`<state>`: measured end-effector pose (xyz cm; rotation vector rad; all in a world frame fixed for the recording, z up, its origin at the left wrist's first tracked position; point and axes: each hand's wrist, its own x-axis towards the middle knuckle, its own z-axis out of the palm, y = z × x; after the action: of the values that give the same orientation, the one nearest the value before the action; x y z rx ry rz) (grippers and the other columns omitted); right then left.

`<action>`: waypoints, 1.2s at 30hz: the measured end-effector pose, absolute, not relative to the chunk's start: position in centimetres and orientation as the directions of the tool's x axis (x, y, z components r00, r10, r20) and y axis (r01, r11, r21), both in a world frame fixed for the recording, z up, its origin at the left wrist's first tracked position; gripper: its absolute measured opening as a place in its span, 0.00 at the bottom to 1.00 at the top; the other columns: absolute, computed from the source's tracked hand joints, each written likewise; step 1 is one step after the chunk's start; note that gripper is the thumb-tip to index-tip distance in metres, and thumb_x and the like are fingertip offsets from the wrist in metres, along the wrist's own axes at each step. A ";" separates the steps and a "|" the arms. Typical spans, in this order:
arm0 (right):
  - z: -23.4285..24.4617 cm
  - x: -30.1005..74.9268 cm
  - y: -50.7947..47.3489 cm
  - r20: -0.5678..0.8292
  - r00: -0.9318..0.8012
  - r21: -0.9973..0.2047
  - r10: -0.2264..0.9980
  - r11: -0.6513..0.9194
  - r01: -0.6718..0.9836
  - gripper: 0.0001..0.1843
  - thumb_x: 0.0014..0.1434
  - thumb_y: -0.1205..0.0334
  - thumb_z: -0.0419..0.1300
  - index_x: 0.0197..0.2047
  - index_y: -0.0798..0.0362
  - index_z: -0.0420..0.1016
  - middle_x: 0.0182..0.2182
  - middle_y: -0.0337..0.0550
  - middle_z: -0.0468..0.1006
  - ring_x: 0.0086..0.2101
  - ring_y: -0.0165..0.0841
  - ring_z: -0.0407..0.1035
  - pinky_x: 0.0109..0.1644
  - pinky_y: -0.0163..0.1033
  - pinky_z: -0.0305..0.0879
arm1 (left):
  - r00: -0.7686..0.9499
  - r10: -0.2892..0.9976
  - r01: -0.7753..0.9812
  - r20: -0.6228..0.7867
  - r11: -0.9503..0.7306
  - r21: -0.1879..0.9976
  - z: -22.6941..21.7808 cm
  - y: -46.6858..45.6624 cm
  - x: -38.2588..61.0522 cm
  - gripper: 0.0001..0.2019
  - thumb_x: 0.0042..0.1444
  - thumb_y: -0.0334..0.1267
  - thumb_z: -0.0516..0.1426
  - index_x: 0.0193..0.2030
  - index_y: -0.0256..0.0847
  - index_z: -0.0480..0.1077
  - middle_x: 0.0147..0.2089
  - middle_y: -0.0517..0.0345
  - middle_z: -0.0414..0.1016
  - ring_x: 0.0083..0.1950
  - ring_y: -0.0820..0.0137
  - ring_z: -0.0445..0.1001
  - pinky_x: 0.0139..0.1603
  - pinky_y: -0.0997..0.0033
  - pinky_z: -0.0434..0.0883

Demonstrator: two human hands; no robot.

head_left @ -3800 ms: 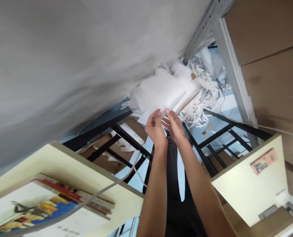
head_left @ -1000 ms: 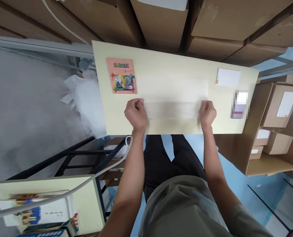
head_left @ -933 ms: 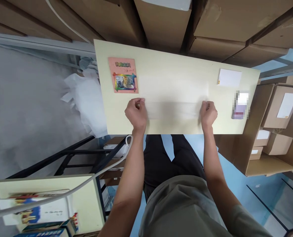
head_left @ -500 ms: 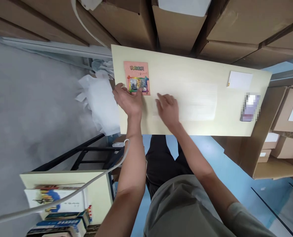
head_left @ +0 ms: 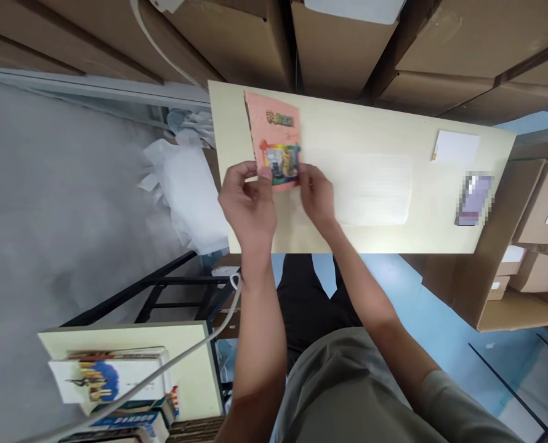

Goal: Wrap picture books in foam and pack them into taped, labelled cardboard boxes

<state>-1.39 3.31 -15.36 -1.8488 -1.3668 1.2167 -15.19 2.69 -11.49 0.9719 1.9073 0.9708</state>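
Shifted rightward and tilted since the earlier frame: pink booklet [head_left: 281, 132], upper centre; left hand [head_left: 249, 200] grips its left edge, right hand [head_left: 319, 194] its right.

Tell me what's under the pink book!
Around the pink book the cream tabletop shows, so that is probably beneath it. The spot straight under is covered, so whether anything else lies there can't be seen.

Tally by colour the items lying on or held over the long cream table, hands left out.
Pink: 1, the booklet at the left hand
White: 2, the thin sheet and the card
Mostly purple: 1, the pixelated item
Total: 4
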 end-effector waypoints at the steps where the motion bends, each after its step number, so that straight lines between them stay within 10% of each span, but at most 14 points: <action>1: -14.7 0.1 2.5 -0.301 0.127 -0.846 0.945 -0.326 0.422 0.21 0.86 0.45 0.52 0.58 0.47 0.83 0.47 0.44 0.86 0.45 0.35 0.78 0.51 0.39 0.74 | -0.395 0.865 0.222 -0.310 0.418 0.881 -11.0 1.7 -14.3 0.16 0.73 0.53 0.66 0.53 0.43 0.77 0.52 0.54 0.82 0.53 0.65 0.84 0.54 0.68 0.83; 6: -12.9 7.4 -2.2 -0.267 0.175 -0.822 0.948 -0.319 0.472 0.27 0.81 0.36 0.55 0.50 0.49 0.85 0.41 0.45 0.84 0.39 0.37 0.75 0.47 0.42 0.73 | -0.273 0.858 0.076 -0.435 0.470 0.879 -13.2 -2.3 -10.3 0.16 0.71 0.54 0.67 0.50 0.42 0.79 0.47 0.52 0.85 0.47 0.65 0.85 0.48 0.67 0.81; 13: -18.0 8.6 -5.4 -0.133 0.169 -0.739 0.977 -0.211 0.639 0.24 0.84 0.44 0.52 0.45 0.49 0.81 0.38 0.47 0.82 0.39 0.39 0.74 0.46 0.44 0.71 | -0.257 0.901 0.461 -0.348 0.431 0.775 -17.6 -3.8 -9.7 0.03 0.70 0.36 0.64 0.47 0.43 0.81 0.47 0.53 0.83 0.44 0.66 0.82 0.53 0.63 0.80; 18: -19.7 8.2 -6.0 -0.038 0.195 -0.711 0.980 -0.164 0.683 0.21 0.83 0.47 0.52 0.45 0.49 0.80 0.34 0.45 0.78 0.36 0.38 0.72 0.44 0.43 0.71 | -0.419 0.888 0.604 -0.188 0.427 0.673 -18.2 -4.0 -10.7 0.13 0.65 0.36 0.68 0.55 0.43 0.79 0.54 0.48 0.79 0.53 0.58 0.80 0.65 0.53 0.78; 25: -20.1 8.5 -5.8 -0.040 0.183 -0.706 0.982 -0.158 0.690 0.20 0.83 0.47 0.53 0.44 0.49 0.78 0.34 0.44 0.79 0.36 0.37 0.73 0.43 0.41 0.71 | -0.441 0.832 0.510 -0.336 0.540 0.669 -18.8 -2.5 -11.3 0.05 0.63 0.36 0.69 0.39 0.44 0.77 0.42 0.55 0.78 0.41 0.63 0.76 0.59 0.54 0.79; 36: -21.5 8.5 -6.6 -0.015 0.175 -0.711 0.984 -0.134 0.690 0.18 0.83 0.53 0.53 0.60 0.50 0.81 0.39 0.47 0.80 0.41 0.42 0.77 0.50 0.46 0.79 | -0.146 0.944 0.465 -0.296 0.330 0.821 -18.2 -3.2 -7.4 0.17 0.66 0.30 0.62 0.60 0.45 0.80 0.45 0.55 0.83 0.39 0.67 0.80 0.50 0.64 0.81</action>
<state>8.50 -6.63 -21.52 -1.8915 -1.5742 0.6742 -7.43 -3.23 -18.16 1.2619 1.7581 0.7194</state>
